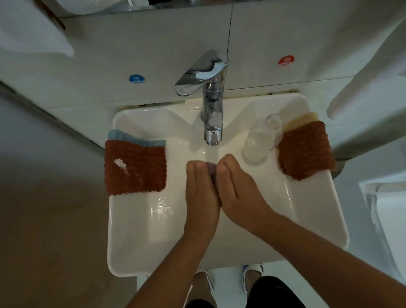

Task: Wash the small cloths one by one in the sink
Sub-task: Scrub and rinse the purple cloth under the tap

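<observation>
Near edge: both forearms reach over the sink's [120, 239] front rim, shoes and dark shorts below it. Bare basin floor lies open left and right of the hands; a wet glare patch sits left of the left hand [201, 194].

Left hand and right hand [239, 190] meet mid-basin, palms facing, fingers curled inward around a small purple cloth [211, 169]. Both grip it. Only a sliver of cloth shows between the fingertips, the rest is hidden by the hands. It sits right under the tap [211, 117] spout; a stream of water is hard to make out.

Left rim: red cloth [135, 169] draped over the edge, on top of a blue cloth [129, 139], mostly covered. Right rim: second red cloth [305, 149] over a beige cloth [299, 119], also mostly covered. Clear bottle [262, 139] lies tilted just beside that stack, touching it or not, can't tell.

Far: tiled wall with cold sticker [137, 78] and hot sticker [286, 60]; white towels cut off at top corners.
</observation>
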Demonstrator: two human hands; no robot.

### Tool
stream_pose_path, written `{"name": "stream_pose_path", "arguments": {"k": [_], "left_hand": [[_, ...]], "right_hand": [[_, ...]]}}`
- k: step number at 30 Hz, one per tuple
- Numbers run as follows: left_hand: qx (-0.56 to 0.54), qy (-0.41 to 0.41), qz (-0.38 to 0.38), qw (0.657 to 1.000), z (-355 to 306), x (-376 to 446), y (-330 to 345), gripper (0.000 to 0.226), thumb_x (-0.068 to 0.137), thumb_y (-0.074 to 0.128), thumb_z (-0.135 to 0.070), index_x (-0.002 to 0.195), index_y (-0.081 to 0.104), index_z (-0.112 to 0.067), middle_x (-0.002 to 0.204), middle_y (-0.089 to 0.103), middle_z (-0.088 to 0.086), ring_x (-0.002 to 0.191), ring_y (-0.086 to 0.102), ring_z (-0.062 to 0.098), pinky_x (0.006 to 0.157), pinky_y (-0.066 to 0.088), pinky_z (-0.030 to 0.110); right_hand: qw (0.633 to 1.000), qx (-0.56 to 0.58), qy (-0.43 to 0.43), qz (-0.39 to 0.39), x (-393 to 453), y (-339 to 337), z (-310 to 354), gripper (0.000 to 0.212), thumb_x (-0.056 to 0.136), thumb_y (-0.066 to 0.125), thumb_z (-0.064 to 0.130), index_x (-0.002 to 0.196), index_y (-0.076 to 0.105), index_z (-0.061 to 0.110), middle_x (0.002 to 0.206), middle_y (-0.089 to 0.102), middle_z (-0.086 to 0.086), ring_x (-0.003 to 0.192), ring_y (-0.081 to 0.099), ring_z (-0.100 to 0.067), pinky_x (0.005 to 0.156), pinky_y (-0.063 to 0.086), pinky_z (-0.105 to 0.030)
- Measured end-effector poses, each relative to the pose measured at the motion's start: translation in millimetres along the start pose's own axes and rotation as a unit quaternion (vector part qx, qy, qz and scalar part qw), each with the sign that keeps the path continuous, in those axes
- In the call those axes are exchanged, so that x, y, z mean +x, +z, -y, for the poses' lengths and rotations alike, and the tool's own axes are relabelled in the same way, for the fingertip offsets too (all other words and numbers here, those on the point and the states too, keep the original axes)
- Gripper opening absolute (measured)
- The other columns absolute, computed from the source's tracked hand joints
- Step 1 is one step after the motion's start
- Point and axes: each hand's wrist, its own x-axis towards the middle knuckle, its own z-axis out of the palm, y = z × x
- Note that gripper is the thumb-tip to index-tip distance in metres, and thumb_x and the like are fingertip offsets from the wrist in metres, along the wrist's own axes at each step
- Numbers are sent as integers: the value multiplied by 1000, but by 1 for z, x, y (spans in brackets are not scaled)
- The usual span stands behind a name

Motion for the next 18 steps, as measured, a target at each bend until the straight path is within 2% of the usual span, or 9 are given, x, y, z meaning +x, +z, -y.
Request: {"name": "stream_pose_path", "arguments": {"k": [3, 5, 8, 9, 11, 12, 14, 16, 18], "left_hand": [[48, 25, 59, 997, 7, -19, 0, 31, 103, 32, -43, 79, 44, -27, 66, 51, -12, 61, 48, 5, 54, 43, 25], [75, 43, 74, 993, 6, -11, -5, 29, 103, 32, -38, 78, 42, -27, 65, 49, -11, 60, 46, 5, 54, 41, 25], [37, -32, 45, 998, -2, 19, -9, 31, 108, 37, -20, 79, 49, -17, 63, 55, -14, 60, 52, 4, 56, 44, 26], [22, -45, 46, 998, -2, 18, -8, 31, 108, 38, -20, 80, 48, -17, 62, 55, -13, 61, 53, 5, 57, 45, 28], [25, -26, 68, 997, 5, -1, -3, 31, 109, 36, -29, 80, 48, -22, 61, 56, -13, 59, 55, 3, 54, 46, 23], [34, -11, 92, 995, 6, -13, -1, 30, 107, 35, -35, 81, 48, -24, 63, 58, -13, 60, 57, 2, 54, 46, 19], [47, 1, 107, 993, 9, -18, -3, 29, 104, 37, -39, 80, 48, -28, 66, 60, -11, 64, 58, 4, 56, 48, 23], [54, -29, 63, 996, 8, 3, -7, 33, 106, 41, -30, 74, 49, -27, 63, 56, -8, 61, 56, 7, 54, 46, 29], [50, -59, 34, 996, 5, 21, -8, 29, 105, 43, -15, 77, 50, -16, 64, 55, -8, 59, 54, 3, 54, 45, 25]], "right_hand": [[997, 17, 43, -58, 20, -11, -1, 27, 110, 32, 15, 88, 43, 5, 69, 42, 7, 60, 43, -4, 60, 40, -26], [993, 51, 62, -86, 15, -6, 0, 30, 110, 30, 23, 88, 43, 9, 67, 43, 12, 58, 43, -3, 58, 43, -27], [1000, 15, 16, -6, -3, 6, 3, 26, 107, 27, 31, 85, 39, 25, 63, 47, 16, 53, 45, -4, 51, 39, -22], [1000, -6, 13, 9, -1, 3, 3, 27, 107, 27, 34, 84, 40, 26, 62, 47, 13, 53, 45, -6, 50, 41, -25], [999, 9, 40, -28, 15, -7, 1, 30, 107, 29, 29, 82, 41, 17, 67, 46, 5, 58, 45, -8, 57, 45, -37], [995, 40, 63, -60, 23, -12, 1, 30, 108, 31, 25, 82, 41, 14, 70, 45, -2, 62, 45, -10, 62, 45, -38], [992, 64, 72, -86, 25, -12, 1, 30, 108, 32, 24, 81, 41, 14, 71, 43, -1, 64, 44, -8, 64, 44, -31], [998, 23, 44, -43, 10, -2, 0, 30, 103, 30, 37, 81, 40, 19, 67, 44, 2, 59, 44, -6, 58, 43, -31], [999, -23, 22, 20, -2, 5, 0, 27, 101, 26, 40, 81, 38, 26, 62, 42, 7, 53, 44, -7, 52, 41, -32]]}}
